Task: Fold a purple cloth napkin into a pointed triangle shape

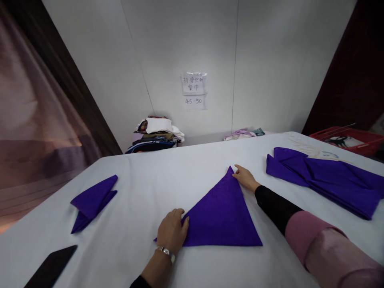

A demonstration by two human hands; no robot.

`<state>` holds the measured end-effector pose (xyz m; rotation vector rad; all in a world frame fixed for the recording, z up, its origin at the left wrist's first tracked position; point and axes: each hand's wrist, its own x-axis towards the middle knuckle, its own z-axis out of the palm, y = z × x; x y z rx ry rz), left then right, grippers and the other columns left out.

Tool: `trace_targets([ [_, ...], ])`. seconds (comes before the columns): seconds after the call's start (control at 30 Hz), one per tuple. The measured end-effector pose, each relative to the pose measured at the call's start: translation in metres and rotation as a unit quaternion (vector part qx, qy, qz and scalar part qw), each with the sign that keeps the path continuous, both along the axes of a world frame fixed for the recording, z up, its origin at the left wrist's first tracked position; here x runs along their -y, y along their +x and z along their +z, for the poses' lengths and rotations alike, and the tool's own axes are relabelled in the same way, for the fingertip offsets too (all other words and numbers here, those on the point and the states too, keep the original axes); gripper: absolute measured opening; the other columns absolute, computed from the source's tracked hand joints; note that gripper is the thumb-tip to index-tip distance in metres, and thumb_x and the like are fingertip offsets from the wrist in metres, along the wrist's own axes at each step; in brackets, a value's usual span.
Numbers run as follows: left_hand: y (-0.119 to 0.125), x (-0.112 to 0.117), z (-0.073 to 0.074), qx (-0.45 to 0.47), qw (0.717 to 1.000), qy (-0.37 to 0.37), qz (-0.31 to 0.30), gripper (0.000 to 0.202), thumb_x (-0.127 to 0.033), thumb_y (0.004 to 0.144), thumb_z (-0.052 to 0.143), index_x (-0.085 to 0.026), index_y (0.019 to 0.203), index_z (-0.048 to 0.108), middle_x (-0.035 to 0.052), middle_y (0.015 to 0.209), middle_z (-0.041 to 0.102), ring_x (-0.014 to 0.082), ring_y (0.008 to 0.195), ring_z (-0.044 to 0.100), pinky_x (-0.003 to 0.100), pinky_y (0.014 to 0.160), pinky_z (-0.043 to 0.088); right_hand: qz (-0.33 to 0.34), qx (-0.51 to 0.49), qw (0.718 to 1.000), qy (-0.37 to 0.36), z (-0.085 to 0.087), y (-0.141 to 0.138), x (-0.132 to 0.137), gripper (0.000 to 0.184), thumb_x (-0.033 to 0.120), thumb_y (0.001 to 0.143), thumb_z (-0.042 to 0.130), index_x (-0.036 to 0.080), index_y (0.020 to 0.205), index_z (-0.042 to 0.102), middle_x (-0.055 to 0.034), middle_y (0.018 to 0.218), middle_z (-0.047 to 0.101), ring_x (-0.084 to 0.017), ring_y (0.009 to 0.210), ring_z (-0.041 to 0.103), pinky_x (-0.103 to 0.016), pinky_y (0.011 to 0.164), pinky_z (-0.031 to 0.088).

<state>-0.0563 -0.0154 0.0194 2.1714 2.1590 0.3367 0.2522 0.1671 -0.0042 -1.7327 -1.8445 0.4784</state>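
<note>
A purple cloth napkin point(223, 214) lies folded into a triangle on the white table point(150, 188). My left hand point(172, 231) rests on the triangle's near left corner, fingers curled down onto the cloth, a watch on the wrist. My right hand point(244, 177) touches the far tip of the triangle, fingers pressed together on its edge. Neither hand lifts the napkin off the table.
A folded purple napkin point(93, 200) lies at the left. A pile of unfolded purple napkins point(327, 180) lies at the right. A dark flat object point(51, 268) sits near the front left edge. Stacked clothes point(156, 136) and a red basket point(351, 140) stand behind the table.
</note>
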Motion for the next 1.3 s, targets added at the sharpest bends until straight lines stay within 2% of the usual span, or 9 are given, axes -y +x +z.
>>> trace_targets([
  [0.2, 0.0, 0.001, 0.001, 0.011, 1.0, -0.015, 0.013, 0.015, -0.029, 0.087, 0.042, -0.021, 0.088, 0.054, 0.0034, 0.087, 0.061, 0.0184, 0.088, 0.056, 0.029, 0.069, 0.037, 0.007, -0.036, 0.999, 0.014, -0.01, 0.005, 0.002, 0.05, 0.028, 0.079, 0.05, 0.016, 0.128, 0.047, -0.0009, 0.08, 0.065, -0.015, 0.072, 0.06, -0.025, 0.066, 0.045],
  [0.3, 0.002, 0.002, 0.004, 0.006, 1.0, -0.016, 0.017, 0.015, -0.028, 0.087, 0.041, -0.021, 0.079, 0.052, 0.0025, 0.082, 0.06, 0.018, 0.085, 0.055, 0.028, 0.066, 0.036, 0.009, -0.033, 0.999, 0.028, -0.011, 0.001, 0.0, 0.049, 0.027, 0.08, 0.049, 0.019, 0.128, 0.046, -0.0014, 0.085, 0.065, -0.015, 0.074, 0.06, -0.026, 0.069, 0.046],
  [0.43, 0.002, 0.003, 0.004, -0.001, 1.0, -0.017, 0.02, 0.018, -0.025, 0.087, 0.038, -0.022, 0.073, 0.048, 0.0022, 0.078, 0.058, 0.0179, 0.082, 0.055, 0.029, 0.064, 0.035, 0.025, -0.001, 0.998, 0.052, -0.013, -0.002, -0.007, 0.039, 0.024, 0.078, 0.052, 0.02, 0.116, 0.058, -0.0057, 0.105, 0.062, -0.019, 0.093, 0.057, -0.03, 0.083, 0.044],
  [0.57, 0.0, 0.002, 0.002, -0.008, 0.999, -0.026, 0.018, 0.02, -0.024, 0.087, 0.036, -0.022, 0.07, 0.045, 0.0022, 0.076, 0.057, 0.0182, 0.08, 0.054, 0.03, 0.065, 0.035, 0.054, 0.041, 0.995, 0.069, -0.016, -0.003, -0.01, 0.024, 0.023, 0.078, 0.054, 0.02, 0.1, 0.066, -0.0066, 0.111, 0.061, -0.023, 0.106, 0.05, -0.033, 0.093, 0.037],
  [0.83, -0.001, 0.001, 0.001, -0.02, 0.999, -0.028, 0.007, 0.02, -0.023, 0.087, 0.035, -0.022, 0.07, 0.045, 0.0028, 0.076, 0.056, 0.0185, 0.077, 0.054, 0.031, 0.067, 0.035, 0.036, 0.086, 0.992, 0.085, -0.023, -0.003, -0.01, 0.024, 0.03, 0.083, 0.051, 0.021, 0.099, 0.067, -0.0095, 0.117, 0.059, -0.028, 0.111, 0.048, -0.042, 0.094, 0.036],
  [0.97, -0.002, 0.002, -0.002, -0.02, 1.0, -0.013, 0.002, 0.02, -0.023, 0.087, 0.035, -0.022, 0.07, 0.045, 0.0025, 0.075, 0.056, 0.0184, 0.076, 0.054, 0.031, 0.067, 0.035, 0.026, 0.084, 0.991, 0.103, -0.024, -0.002, -0.009, 0.032, 0.029, 0.084, 0.048, 0.02, 0.111, 0.062, -0.0105, 0.123, 0.056, -0.027, 0.117, 0.045, -0.044, 0.096, 0.035],
  [1.07, -0.003, 0.003, -0.005, -0.016, 1.0, 0.0, -0.001, 0.021, -0.024, 0.087, 0.035, -0.021, 0.069, 0.046, 0.0022, 0.074, 0.056, 0.018, 0.075, 0.054, 0.03, 0.066, 0.036, 0.04, 0.074, 0.988, 0.131, -0.018, -0.004, -0.003, 0.04, 0.032, 0.086, 0.043, 0.019, 0.122, 0.054, -0.0096, 0.133, 0.048, -0.025, 0.126, 0.036, -0.044, 0.101, 0.031],
  [1.2, -0.003, 0.003, -0.005, -0.015, 1.0, 0.001, -0.003, 0.022, -0.025, 0.087, 0.034, -0.021, 0.07, 0.047, 0.0025, 0.075, 0.057, 0.0183, 0.075, 0.054, 0.031, 0.067, 0.036, 0.116, 0.071, 0.976, 0.169, 0.004, -0.018, 0.02, 0.051, 0.044, 0.089, 0.036, 0.016, 0.13, 0.045, -0.011, 0.141, 0.038, -0.024, 0.135, 0.022, -0.046, 0.107, 0.022],
  [1.3, -0.004, 0.003, -0.004, -0.005, 1.0, -0.01, -0.004, 0.024, -0.028, 0.087, 0.033, -0.021, 0.07, 0.047, 0.0029, 0.075, 0.057, 0.0189, 0.075, 0.055, 0.032, 0.069, 0.037, 0.181, 0.107, 0.969, 0.128, 0.018, -0.031, 0.038, 0.065, 0.056, 0.088, 0.032, 0.016, 0.139, 0.033, -0.0117, 0.147, 0.025, -0.025, 0.137, 0.011, -0.046, 0.109, 0.014],
])
